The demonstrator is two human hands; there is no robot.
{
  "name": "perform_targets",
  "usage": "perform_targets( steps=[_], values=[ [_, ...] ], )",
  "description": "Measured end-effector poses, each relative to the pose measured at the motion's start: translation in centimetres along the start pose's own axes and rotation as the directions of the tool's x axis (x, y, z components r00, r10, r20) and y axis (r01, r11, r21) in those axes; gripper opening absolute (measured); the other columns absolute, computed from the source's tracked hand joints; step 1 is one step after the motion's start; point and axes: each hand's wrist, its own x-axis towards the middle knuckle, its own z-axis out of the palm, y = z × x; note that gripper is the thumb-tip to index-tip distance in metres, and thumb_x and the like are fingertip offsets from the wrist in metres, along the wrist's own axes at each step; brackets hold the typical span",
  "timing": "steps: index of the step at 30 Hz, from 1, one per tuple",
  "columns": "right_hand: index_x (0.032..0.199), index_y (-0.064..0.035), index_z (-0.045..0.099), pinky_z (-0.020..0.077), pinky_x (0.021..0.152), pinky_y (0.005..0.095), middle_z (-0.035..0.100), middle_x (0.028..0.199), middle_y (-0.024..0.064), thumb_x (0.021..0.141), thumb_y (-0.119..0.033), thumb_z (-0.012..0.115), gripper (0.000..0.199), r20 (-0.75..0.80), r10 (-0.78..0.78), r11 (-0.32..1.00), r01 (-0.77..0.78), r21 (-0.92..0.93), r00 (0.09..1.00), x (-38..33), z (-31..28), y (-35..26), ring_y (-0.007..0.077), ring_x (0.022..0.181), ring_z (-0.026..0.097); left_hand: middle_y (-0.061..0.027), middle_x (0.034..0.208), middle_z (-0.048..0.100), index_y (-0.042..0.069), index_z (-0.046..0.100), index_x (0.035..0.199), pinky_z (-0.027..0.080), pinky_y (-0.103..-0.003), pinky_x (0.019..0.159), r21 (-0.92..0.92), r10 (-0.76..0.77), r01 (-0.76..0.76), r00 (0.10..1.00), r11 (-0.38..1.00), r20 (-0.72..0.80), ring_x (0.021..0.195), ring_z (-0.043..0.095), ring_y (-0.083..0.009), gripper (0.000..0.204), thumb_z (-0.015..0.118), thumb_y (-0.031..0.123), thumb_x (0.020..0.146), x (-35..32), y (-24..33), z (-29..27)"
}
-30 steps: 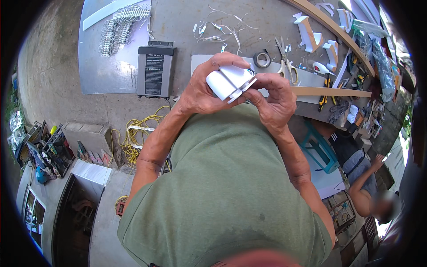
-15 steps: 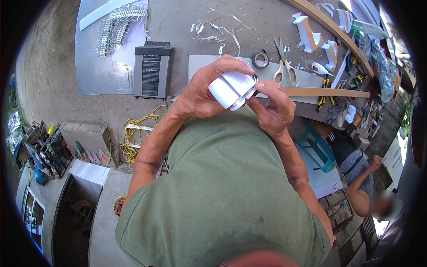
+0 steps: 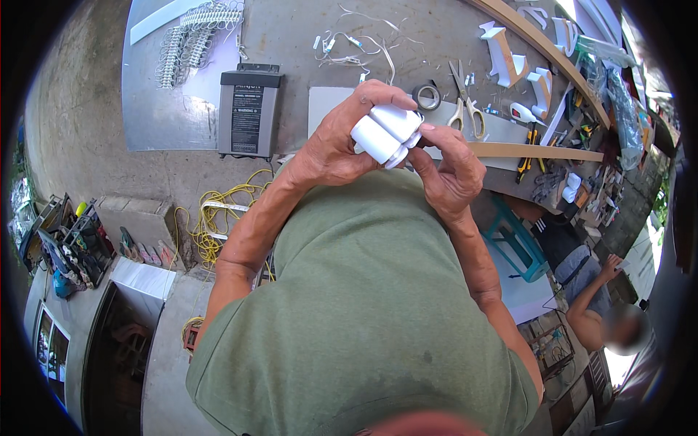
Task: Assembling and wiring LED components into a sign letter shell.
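- Left hand [image 3: 331,149] wraps tight round white plastic piece [image 3: 385,134], steadying it at chest height above the floor.
- Right hand [image 3: 451,171] pinches its near end, fingertips closed, to work it.
- Scissors [image 3: 465,109], tape roll [image 3: 427,96] lie beyond.

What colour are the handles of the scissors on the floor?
Pale yellow, on the scissors; the head view shows them.
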Motion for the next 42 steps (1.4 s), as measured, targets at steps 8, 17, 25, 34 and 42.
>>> perform_targets(
  steps=[8, 17, 25, 34, 42],
  values=[
    [0.128, -0.0019, 0.065, 0.0592, 0.08, 0.0309, 0.072, 0.109, 0.0139, 0.083, -0.002, 0.08, 0.047, 0.041, 0.169, 0.984, -0.167, -0.056, 0.985, 0.8, -0.1, 0.9, 0.0187, 0.091, 0.072, -0.0045, 0.129, 0.055, 0.01, 0.041, 0.145, 0.052, -0.031, 0.096, -0.245, -0.369, 0.36, 0.93, 0.9, 0.012, 0.116, 0.057, -0.015, 0.065, 0.074, 0.003, 0.09, -0.5, -0.6, 0.7],
    [0.129, 0.0008, 0.065, 0.061, 0.079, 0.0302, 0.071, 0.109, 0.0137, 0.084, -0.011, 0.082, 0.05, 0.075, 0.353, 0.931, -0.358, 0.067, 0.933, 0.4, 0.3, 2.1, 0.0175, 0.092, 0.072, -0.0048, 0.117, 0.064, 0.01, 0.052, 0.137, 0.055, -0.033, 0.091, -0.128, -0.477, 0.471, 0.879, 0.873, -0.022, 0.109, 0.062, -0.0159, 0.054, 0.077, 0.022, 0.092, -0.6, -1.5, 0.4],
    [0.126, -0.0044, 0.069, 0.0616, 0.072, 0.0281, 0.072, 0.105, 0.0124, 0.085, -0.011, 0.081, 0.043, 0.071, 0.359, 0.933, -0.358, -0.025, 0.931, 0.1, 0.2, 1.9, 0.016, 0.087, 0.071, -0.0052, 0.114, 0.067, 0.01, 0.058, 0.132, 0.057, -0.033, 0.088, -0.149, -0.504, 0.5, 0.864, 0.853, 0.016, 0.105, 0.064, -0.0158, 0.051, 0.081, 0.02, 0.088, -1.1, -2.1, 0.1],
    [0.123, -0.0016, 0.07, 0.061, 0.065, 0.0255, 0.073, 0.099, 0.0116, 0.087, -0.006, 0.078, 0.037, 0.139, 0.528, 0.783, -0.544, 0.303, 0.837, -0.1, -0.3, 2.3, 0.0139, 0.083, 0.069, -0.0041, 0.109, 0.071, 0.009, 0.062, 0.129, 0.057, -0.033, 0.089, -0.266, -0.53, 0.536, 0.842, 0.801, 0.1, 0.101, 0.067, -0.0137, 0.052, 0.084, 0.016, 0.083, -1.5, -2.8, 0.0],
    [0.122, 0.0028, 0.069, 0.0543, 0.059, 0.0234, 0.073, 0.09, 0.0101, 0.089, -0.01, 0.078, 0.036, 0.153, 0.562, 0.758, -0.581, 0.296, 0.813, -0.5, -0.5, 2.9, 0.0119, 0.073, 0.066, -0.0083, 0.104, 0.074, 0.006, 0.063, 0.131, 0.056, -0.032, 0.087, -0.237, -0.569, 0.571, 0.818, 0.786, 0.083, 0.094, 0.069, -0.0149, 0.056, 0.085, 0.015, 0.081, -1.3, -2.5, -0.2]
  ],
)
